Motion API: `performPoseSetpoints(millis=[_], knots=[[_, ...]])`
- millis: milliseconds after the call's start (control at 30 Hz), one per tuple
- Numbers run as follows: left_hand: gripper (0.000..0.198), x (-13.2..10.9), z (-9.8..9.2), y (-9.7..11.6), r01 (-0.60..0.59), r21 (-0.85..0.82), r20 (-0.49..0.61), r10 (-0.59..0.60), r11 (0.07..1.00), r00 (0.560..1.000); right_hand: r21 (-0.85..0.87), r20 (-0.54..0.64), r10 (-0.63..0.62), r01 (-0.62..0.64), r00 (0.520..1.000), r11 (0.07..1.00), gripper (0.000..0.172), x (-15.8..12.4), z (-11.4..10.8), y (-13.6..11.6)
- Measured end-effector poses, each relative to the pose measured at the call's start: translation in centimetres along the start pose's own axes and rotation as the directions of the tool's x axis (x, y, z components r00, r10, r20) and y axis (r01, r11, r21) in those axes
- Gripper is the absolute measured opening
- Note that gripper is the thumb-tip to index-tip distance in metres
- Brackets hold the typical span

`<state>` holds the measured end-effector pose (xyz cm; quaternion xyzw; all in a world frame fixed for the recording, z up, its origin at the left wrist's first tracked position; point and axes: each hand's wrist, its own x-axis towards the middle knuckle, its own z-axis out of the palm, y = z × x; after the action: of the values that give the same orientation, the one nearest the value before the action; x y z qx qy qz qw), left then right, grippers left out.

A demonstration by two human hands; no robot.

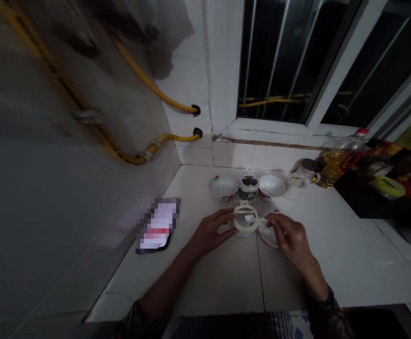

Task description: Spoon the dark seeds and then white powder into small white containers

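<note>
A clear jar with a cream-white rim (238, 226) stands on the counter in front of me. My left hand (210, 233) grips its left side between thumb and fingers. Pinched in my right hand (292, 235) is a small white spoon (250, 219), its bowl over the jar's mouth. Whether the spoon carries anything is too dim to tell. Partly under my right hand lies a plate with a pinkish rim (269, 239). Just behind the jar sits another small clear container with dark contents (249, 181), between a left white bowl (223, 188) and a right white bowl (273, 187).
On the left of the counter (332, 263) lies a phone (159, 226) with its screen lit. Jars (309, 169), an oil bottle (330, 167) and a dark box of bottles (364, 188) line the back right. Yellow pipes (134, 157) run along the left wall.
</note>
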<state>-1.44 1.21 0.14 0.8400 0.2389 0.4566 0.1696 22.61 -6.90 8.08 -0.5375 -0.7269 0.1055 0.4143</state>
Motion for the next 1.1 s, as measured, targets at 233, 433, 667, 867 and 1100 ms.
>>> performPoseSetpoints(millis=[233, 433, 667, 867, 1100], knots=[[0.028, -0.1, 0.1, -0.1, 0.001, 0.002, -0.004, -0.001, 1.000, 1.000, -0.133, -0.044, 0.312, -0.315, 0.949, 0.940, 0.030, -0.1, -3.3, 2.3], [0.027, 0.1, 0.0, 0.2, -0.007, -0.007, -0.010, 0.007, 1.000, 1.000, -0.074, 0.097, 0.409, -0.403, 0.907, 0.912, 0.031, 0.1, -1.9, 3.0], [0.028, 0.0, 0.1, 0.0, -0.021, 0.004, -0.011, 0.021, 1.000, 1.000, 0.183, 0.142, 0.557, -0.575, 0.818, 0.798, 0.033, 0.5, -0.7, 3.2], [0.028, -0.2, 0.2, -0.2, 0.006, 0.007, 0.006, -0.006, 1.000, 1.000, 0.312, 0.072, 0.610, -0.599, 0.789, 0.738, 0.046, 0.4, -1.4, 3.7], [0.027, -0.1, 0.2, -0.1, 0.005, 0.001, -0.004, -0.005, 1.000, 1.000, 0.331, 0.031, 0.615, -0.589, 0.788, 0.737, 0.046, 0.2, -1.3, 4.5]])
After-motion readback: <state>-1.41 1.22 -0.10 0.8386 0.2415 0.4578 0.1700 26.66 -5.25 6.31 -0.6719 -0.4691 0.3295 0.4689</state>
